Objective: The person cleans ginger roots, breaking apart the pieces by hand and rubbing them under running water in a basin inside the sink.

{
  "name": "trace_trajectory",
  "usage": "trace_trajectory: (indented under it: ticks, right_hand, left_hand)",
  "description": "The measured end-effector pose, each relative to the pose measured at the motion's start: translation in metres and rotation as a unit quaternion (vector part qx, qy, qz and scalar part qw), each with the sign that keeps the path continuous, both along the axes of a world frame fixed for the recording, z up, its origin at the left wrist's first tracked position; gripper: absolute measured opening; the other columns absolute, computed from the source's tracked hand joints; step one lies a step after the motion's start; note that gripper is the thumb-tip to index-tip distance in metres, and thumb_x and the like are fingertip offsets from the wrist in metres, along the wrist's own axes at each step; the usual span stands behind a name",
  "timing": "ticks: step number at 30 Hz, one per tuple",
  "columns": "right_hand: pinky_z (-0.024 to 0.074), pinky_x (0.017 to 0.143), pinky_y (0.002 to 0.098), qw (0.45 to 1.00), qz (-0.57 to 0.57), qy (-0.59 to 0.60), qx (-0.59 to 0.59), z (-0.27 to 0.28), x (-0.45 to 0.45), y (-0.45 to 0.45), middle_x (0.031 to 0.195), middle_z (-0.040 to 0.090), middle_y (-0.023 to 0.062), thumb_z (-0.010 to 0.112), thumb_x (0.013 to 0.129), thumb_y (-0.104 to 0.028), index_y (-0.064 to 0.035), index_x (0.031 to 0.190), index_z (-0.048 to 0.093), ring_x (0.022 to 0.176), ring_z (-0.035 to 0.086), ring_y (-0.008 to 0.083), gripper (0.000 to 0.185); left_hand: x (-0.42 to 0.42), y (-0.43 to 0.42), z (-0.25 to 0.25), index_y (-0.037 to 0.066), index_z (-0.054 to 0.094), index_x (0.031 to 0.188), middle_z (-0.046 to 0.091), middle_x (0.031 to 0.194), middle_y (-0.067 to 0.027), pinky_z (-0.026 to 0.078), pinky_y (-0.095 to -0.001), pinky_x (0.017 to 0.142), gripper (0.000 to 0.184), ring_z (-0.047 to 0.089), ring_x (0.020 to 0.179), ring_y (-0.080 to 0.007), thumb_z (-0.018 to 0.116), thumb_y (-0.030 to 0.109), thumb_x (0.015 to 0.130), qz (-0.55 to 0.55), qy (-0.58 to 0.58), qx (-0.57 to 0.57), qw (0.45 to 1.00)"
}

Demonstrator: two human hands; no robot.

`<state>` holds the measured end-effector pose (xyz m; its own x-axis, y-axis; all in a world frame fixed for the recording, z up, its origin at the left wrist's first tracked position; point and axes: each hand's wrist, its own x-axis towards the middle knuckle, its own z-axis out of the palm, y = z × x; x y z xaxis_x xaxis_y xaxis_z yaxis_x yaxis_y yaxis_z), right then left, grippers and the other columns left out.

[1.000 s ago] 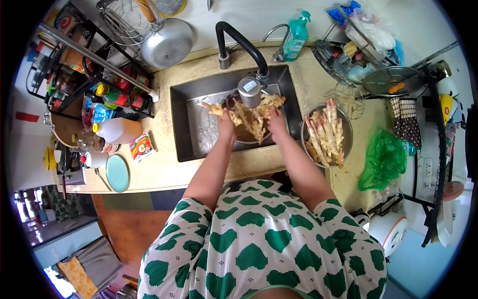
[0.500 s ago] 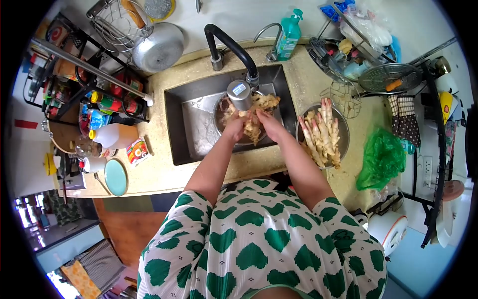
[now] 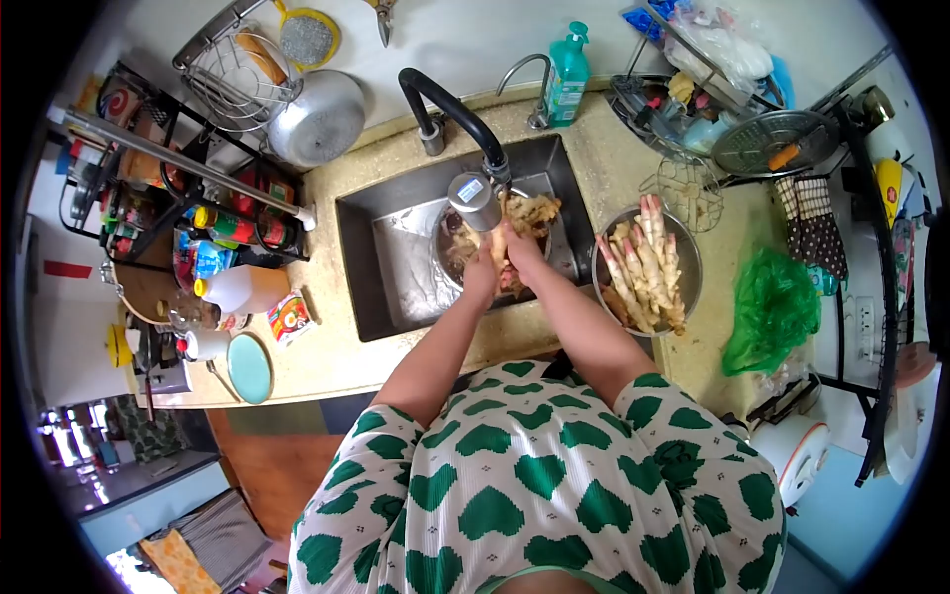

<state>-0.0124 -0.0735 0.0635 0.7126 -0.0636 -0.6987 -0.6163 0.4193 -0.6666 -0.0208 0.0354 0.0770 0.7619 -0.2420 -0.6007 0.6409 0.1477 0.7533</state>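
In the sink [image 3: 388, 297], my left hand [image 3: 482, 271] and my right hand [image 3: 522, 253] are close together under the faucet head [image 3: 475, 201]. Both are closed around a pale ginger root [image 3: 500, 244], which their fingers partly cover. Beneath them a round metal bowl [image 3: 438, 238] holds more knobbly brown roots [image 3: 535, 212]. To the right of the sink, a second metal bowl [image 3: 696, 259] holds several pale roots with long pink-tipped shoots [image 3: 648, 262].
A green soap bottle [image 3: 568, 77] stands behind the sink. A green plastic bag [image 3: 777, 312] and a wire rack [image 3: 688, 191] lie on the right counter. At left are a jug [image 3: 242, 290], a snack packet [image 3: 289, 317] and a teal oval plate [image 3: 249, 367].
My hands have come closer together, and the pale root between them now points up toward the faucet head. The whole view has shifted slightly.
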Motion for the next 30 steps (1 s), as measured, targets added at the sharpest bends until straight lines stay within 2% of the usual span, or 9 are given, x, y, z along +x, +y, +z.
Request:
trace_trajectory:
  ticks: [1, 6, 10, 13, 17, 19, 20, 23, 30]
  right_hand:
    - [0.0427, 0.038, 0.0318, 1.000, 0.004, -0.005, 0.017, -0.007, 0.001, 0.002, 0.077, 0.062, 0.0091, 0.046, 0.098, -0.043, -0.0061, 0.101, 0.058, 0.049, 0.055, 0.0177, 0.039]
    - [0.0500, 0.056, 0.0286, 0.991, 0.009, -0.099, 0.084, 0.018, -0.017, 0.010, 0.086, 0.064, 0.0068, 0.062, 0.092, -0.033, -0.0061, 0.103, 0.059, 0.068, 0.062, 0.0177, 0.029]
    - [0.0504, 0.060, 0.0303, 0.996, 0.019, -0.035, 0.083, 0.002, -0.006, 0.006, 0.090, 0.063, 0.0060, 0.061, 0.092, -0.028, -0.0058, 0.105, 0.058, 0.073, 0.062, 0.0161, 0.026]
    - [0.0494, 0.061, 0.0301, 0.986, 0.028, -0.100, 0.128, -0.003, -0.004, 0.011, 0.089, 0.062, 0.0049, 0.059, 0.094, -0.027, -0.0076, 0.107, 0.056, 0.075, 0.061, 0.0157, 0.024]
    - [0.0346, 0.035, 0.0296, 0.998, -0.010, -0.065, 0.026, 0.013, -0.013, 0.023, 0.073, 0.053, 0.0023, 0.056, 0.095, -0.028, -0.0097, 0.100, 0.054, 0.048, 0.046, 0.0144, 0.018]
    - [0.0329, 0.035, 0.0297, 0.999, -0.004, -0.034, -0.005, 0.010, -0.011, 0.019, 0.072, 0.051, 0.0028, 0.054, 0.095, -0.027, -0.0103, 0.102, 0.053, 0.047, 0.044, 0.0145, 0.018]
    - [0.0320, 0.034, 0.0298, 1.000, 0.000, -0.019, -0.020, 0.009, -0.009, 0.017, 0.071, 0.050, 0.0031, 0.053, 0.095, -0.027, -0.0106, 0.103, 0.052, 0.046, 0.043, 0.0145, 0.018]
    - [0.0319, 0.035, 0.0303, 0.994, 0.096, -0.055, 0.027, 0.012, -0.012, 0.009, 0.072, 0.050, 0.0048, 0.049, 0.096, -0.029, -0.0117, 0.107, 0.050, 0.047, 0.043, 0.0153, 0.020]
    - [0.0336, 0.037, 0.0303, 0.998, -0.006, 0.060, 0.005, 0.062, -0.017, 0.005, 0.073, 0.050, 0.0035, 0.052, 0.096, -0.029, -0.0123, 0.105, 0.050, 0.051, 0.046, 0.0144, 0.019]
  left_hand:
    - [-0.001, 0.006, -0.005, 0.003, 0.056, 0.097, 0.059, 0.067, -0.0067, 0.042, -0.0258, 0.041, 0.046, 0.052, 0.046, -0.0144, 0.031, 0.042, 0.101, 0.012, 0.015, 0.003, 1.000]
    - [-0.009, 0.026, -0.001, 0.006, 0.054, 0.100, 0.056, 0.068, -0.0049, 0.041, -0.0257, 0.041, 0.041, 0.051, 0.048, -0.0135, 0.031, 0.040, 0.102, -0.014, 0.068, 0.012, 0.998]
    - [-0.011, 0.030, -0.002, 0.007, 0.053, 0.102, 0.056, 0.069, -0.0046, 0.041, -0.0255, 0.042, 0.040, 0.051, 0.050, -0.0132, 0.031, 0.040, 0.102, -0.016, 0.056, -0.014, 0.998]
    - [-0.008, 0.027, -0.001, 0.005, 0.054, 0.101, 0.056, 0.066, -0.0046, 0.041, -0.0240, 0.040, 0.046, 0.049, 0.047, -0.0126, 0.028, 0.043, 0.102, 0.029, 0.037, 0.002, 0.999]
    - [-0.011, 0.019, 0.009, 0.005, 0.054, 0.101, 0.058, 0.072, -0.0059, 0.042, -0.0261, 0.042, 0.041, 0.052, 0.050, -0.0135, 0.035, 0.041, 0.101, 0.071, -0.013, -0.013, 0.997]
    - [-0.019, 0.004, 0.019, 0.004, 0.053, 0.100, 0.058, 0.071, -0.0056, 0.041, -0.0254, 0.042, 0.038, 0.051, 0.050, -0.0130, 0.041, 0.041, 0.100, 0.094, 0.000, -0.020, 0.995]
    - [-0.019, 0.011, 0.009, 0.004, 0.049, 0.098, 0.057, 0.071, -0.0050, 0.039, -0.0241, 0.041, 0.035, 0.050, 0.050, -0.0121, 0.047, 0.039, 0.098, 0.011, -0.007, -0.051, 0.999]
    - [-0.026, 0.007, 0.018, 0.006, 0.046, 0.094, 0.056, 0.070, -0.0038, 0.037, -0.0235, 0.040, 0.033, 0.050, 0.049, -0.0116, 0.050, 0.038, 0.098, 0.049, -0.034, -0.022, 0.998]
    - [-0.031, 0.002, -0.022, 0.011, 0.045, 0.102, 0.056, 0.076, -0.0033, 0.043, -0.0259, 0.050, 0.028, 0.053, 0.059, -0.0126, 0.038, 0.038, 0.102, 0.013, -0.086, 0.049, 0.995]
